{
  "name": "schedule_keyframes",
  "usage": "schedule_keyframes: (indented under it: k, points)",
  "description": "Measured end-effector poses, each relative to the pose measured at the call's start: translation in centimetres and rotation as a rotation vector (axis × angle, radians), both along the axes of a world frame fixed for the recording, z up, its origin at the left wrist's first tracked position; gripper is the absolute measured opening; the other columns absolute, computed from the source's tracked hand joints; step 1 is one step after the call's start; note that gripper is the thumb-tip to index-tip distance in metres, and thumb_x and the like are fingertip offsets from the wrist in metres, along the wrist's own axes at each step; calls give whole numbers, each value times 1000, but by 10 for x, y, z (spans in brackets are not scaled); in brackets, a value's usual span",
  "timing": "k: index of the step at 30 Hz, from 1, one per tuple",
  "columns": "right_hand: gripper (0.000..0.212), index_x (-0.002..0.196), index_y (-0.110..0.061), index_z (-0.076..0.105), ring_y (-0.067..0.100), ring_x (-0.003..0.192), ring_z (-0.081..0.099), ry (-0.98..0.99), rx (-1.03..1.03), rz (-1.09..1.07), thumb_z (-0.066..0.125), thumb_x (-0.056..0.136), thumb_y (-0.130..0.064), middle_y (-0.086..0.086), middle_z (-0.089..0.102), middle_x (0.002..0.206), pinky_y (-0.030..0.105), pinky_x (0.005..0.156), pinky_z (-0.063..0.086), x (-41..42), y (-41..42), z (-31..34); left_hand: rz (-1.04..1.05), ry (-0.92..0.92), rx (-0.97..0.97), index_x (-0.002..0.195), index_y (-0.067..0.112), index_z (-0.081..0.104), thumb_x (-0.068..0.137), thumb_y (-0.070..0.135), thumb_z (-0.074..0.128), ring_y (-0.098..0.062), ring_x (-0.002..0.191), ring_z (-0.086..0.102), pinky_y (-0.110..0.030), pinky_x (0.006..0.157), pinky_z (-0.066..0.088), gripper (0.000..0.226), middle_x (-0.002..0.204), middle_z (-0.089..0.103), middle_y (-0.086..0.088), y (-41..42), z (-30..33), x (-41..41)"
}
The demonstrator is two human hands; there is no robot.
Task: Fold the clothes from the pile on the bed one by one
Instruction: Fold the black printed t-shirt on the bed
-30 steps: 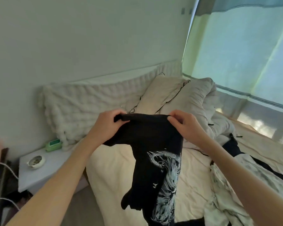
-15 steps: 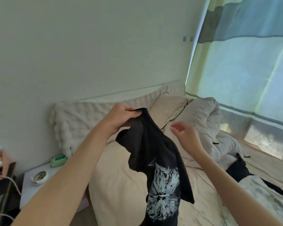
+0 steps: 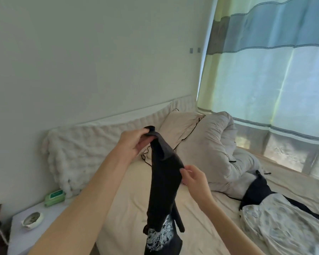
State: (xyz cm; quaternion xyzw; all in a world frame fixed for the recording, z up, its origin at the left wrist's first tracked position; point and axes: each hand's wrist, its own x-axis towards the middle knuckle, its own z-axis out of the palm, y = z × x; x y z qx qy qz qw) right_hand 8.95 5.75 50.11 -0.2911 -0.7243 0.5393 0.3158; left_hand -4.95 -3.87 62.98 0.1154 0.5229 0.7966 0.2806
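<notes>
Cream sheeting covered the bed (image 3: 136, 199), which filled the lower middle of the view below a plain wall and a striped curtain (image 3: 265, 70). Against the padded headboard (image 3: 85, 144) leaned a beige pillow (image 3: 179, 129) and, beside it, a rumpled grey duvet (image 3: 215, 148). To your right lay the pile of clothes (image 3: 276, 218), a pale patterned piece with a dark one at its near end. You held the black T-shirt (image 3: 164, 181) up in the air over the mattress, so that it hung long and narrow, its white print at the bottom edge of the view. Your left hand (image 3: 134, 142) gripped the shirt's top end, fingers curled round the bunched cloth. Your right hand (image 3: 193, 177) was lower, its fingertips pinching the shirt's right edge at mid-length. On the nightstand (image 3: 18, 236) at lower left sat a green pack of wipes (image 3: 54, 196) and a small white dish (image 3: 32, 219), well apart from the shirt.
</notes>
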Motion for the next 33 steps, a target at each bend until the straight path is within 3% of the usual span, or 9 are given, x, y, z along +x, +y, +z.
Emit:
schedule_keyframes:
  k: [4, 9, 12, 15, 17, 20, 24, 29, 33]
  points:
    - [13, 86, -4, 58, 20, 54, 59, 31, -109, 109, 51, 96, -9, 13, 63, 72, 26, 45, 51, -8, 14, 52, 52, 194, 8, 97, 3, 57, 92, -2, 49, -14, 74, 68, -21, 65, 55, 11, 91, 64, -10, -16, -2, -18]
    - [12, 90, -1, 60, 13, 53, 62, 35, -184, 165, 53, 95, -9, 12, 63, 75, 19, 45, 51, -38, 15, 94, 169, 747, -426, 98, 23, 60, 85, 23, 67, 0, 81, 59, -20, 79, 49, 14, 91, 63, 11, -38, -61, 30]
    - [12, 84, -4, 58, 18, 60, 62, 131, -332, 176, 55, 94, -8, 13, 62, 76, 21, 49, 55, -51, 7, 104, -61, 685, -541, 97, 27, 53, 79, 34, 72, 3, 83, 59, -7, 69, 45, 27, 89, 59, 18, -36, -103, 67]
    - [12, 95, 2, 57, 20, 65, 64, 165, -317, 185, 55, 95, -9, 15, 62, 81, 21, 53, 57, -59, -1, 109, -30, 679, -651, 96, 15, 59, 84, 26, 68, -8, 73, 64, -21, 75, 54, 18, 79, 60, 14, -25, -118, 63]
    - [15, 102, 3, 56, 21, 68, 65, 169, -321, 179, 54, 95, -10, 17, 64, 85, 21, 56, 57, -60, -3, 106, 7, 610, -666, 100, 4, 64, 88, 17, 63, -9, 57, 64, -19, 61, 55, 17, 80, 64, 2, -21, -113, 49]
    - [19, 107, 2, 56, 20, 82, 67, 140, -299, 142, 51, 97, -13, 18, 67, 99, 24, 70, 58, -57, 6, 88, -57, 399, -535, 106, -6, 62, 87, 8, 63, -13, 57, 66, -19, 57, 54, 23, 82, 66, -10, -20, -103, 35]
    - [25, 114, -11, 57, 13, 95, 63, 31, -147, 110, 48, 98, -29, 1, 67, 104, 31, 87, 52, -29, 2, 53, -64, 173, -321, 88, -4, 62, 88, 1, 60, -12, 55, 65, -18, 53, 54, 5, 75, 63, -14, -17, -87, 33]
    - [25, 114, -26, 54, -8, 88, 62, -154, -63, 293, 61, 90, -32, -15, 64, 102, 9, 71, 48, 18, -14, -18, -1, 109, -217, 94, 0, 63, 86, 4, 64, -20, 73, 68, -22, 61, 57, 9, 85, 68, -15, -15, -75, 27]
    - [22, 97, -1, 65, 19, 77, 61, -182, -73, 202, 62, 90, -21, 14, 67, 88, 41, 82, 50, 16, -2, -35, -29, 137, -197, 107, -3, 60, 86, 5, 64, -21, 75, 70, -21, 61, 57, 22, 93, 68, -19, -14, -72, 28]
